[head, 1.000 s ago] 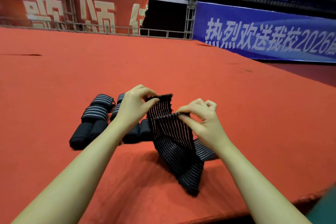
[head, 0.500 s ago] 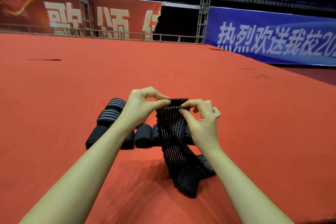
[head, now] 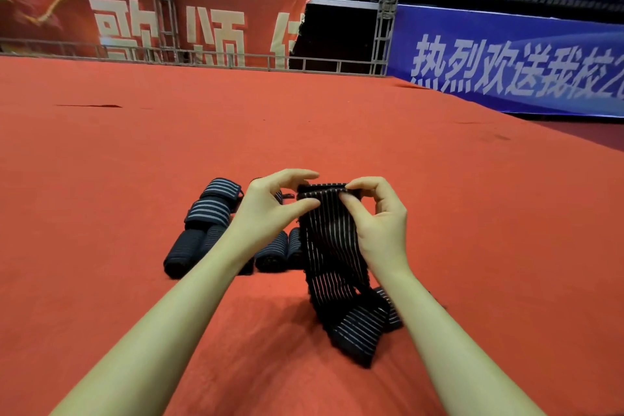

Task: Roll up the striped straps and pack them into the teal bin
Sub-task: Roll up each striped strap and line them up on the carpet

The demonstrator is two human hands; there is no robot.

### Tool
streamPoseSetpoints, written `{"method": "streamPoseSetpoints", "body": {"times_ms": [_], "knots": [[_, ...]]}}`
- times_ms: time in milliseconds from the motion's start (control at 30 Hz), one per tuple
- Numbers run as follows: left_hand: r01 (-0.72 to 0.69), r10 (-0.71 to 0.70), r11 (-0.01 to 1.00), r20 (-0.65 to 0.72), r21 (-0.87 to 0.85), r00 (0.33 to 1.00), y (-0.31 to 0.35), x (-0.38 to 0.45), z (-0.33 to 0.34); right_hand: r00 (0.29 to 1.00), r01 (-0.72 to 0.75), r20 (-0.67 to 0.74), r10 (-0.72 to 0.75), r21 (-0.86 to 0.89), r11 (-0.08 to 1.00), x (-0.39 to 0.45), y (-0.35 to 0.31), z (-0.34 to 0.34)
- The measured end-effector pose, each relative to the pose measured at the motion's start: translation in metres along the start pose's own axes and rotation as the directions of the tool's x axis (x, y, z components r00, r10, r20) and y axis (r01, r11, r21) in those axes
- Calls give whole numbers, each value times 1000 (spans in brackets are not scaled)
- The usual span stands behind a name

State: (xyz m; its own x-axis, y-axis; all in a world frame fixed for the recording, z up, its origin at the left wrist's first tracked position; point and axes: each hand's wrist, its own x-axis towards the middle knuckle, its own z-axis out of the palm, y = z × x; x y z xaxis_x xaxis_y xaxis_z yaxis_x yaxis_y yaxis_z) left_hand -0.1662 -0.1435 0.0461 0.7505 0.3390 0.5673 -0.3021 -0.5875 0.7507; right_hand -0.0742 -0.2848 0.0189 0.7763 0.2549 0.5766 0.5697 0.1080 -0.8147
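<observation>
A dark strap with thin pale stripes [head: 329, 246] hangs between my hands above the red carpet. Its top edge is folded over into a narrow roll. My left hand [head: 270, 213] pinches the left end of that top edge between thumb and fingers. My right hand [head: 378, 223] pinches the right end. The strap's lower end lies folded on the carpet [head: 358, 331]. Several rolled striped straps [head: 209, 213] lie in a cluster just behind my left hand, partly hidden by it. The teal bin is not in view.
The red carpet [head: 135, 162] spreads wide on all sides, with its right edge dropping off at the far right. A red banner [head: 135, 27], a metal truss [head: 385, 10] and a blue banner [head: 506, 61] stand far at the back.
My hands came closer together and level at the strap's top edge, which is now folded over into a small roll. The view shifted, so the carpet's front edge and the teal corner are gone.
</observation>
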Motion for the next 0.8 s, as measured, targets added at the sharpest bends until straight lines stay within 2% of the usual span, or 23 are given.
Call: {"method": "streamPoseSetpoints", "body": {"times_ms": [67, 167, 433, 633, 800], "knots": [[-44, 47, 998, -87, 43, 995, -1, -2, 4, 999, 52, -15, -52, -15, 999, 0, -1, 0], [-86, 94, 994, -135, 63, 986, -3, 0, 8, 995, 97, -34, -97, -22, 995, 0, -1, -3], [-118, 144, 980, -169, 158, 975, -7, 2, 16, 993, 115, 18, -114, -36, 993, 5, -1, -11], [-152, 180, 975, -174, 164, 968, -5, 3, 16, 994, 66, 94, -52, -158, 985, 12, 1, -15], [-165, 191, 974, -179, 153, 965, -5, 7, 21, 985, 164, 85, -151, -185, 969, 17, -13, -17]]}}
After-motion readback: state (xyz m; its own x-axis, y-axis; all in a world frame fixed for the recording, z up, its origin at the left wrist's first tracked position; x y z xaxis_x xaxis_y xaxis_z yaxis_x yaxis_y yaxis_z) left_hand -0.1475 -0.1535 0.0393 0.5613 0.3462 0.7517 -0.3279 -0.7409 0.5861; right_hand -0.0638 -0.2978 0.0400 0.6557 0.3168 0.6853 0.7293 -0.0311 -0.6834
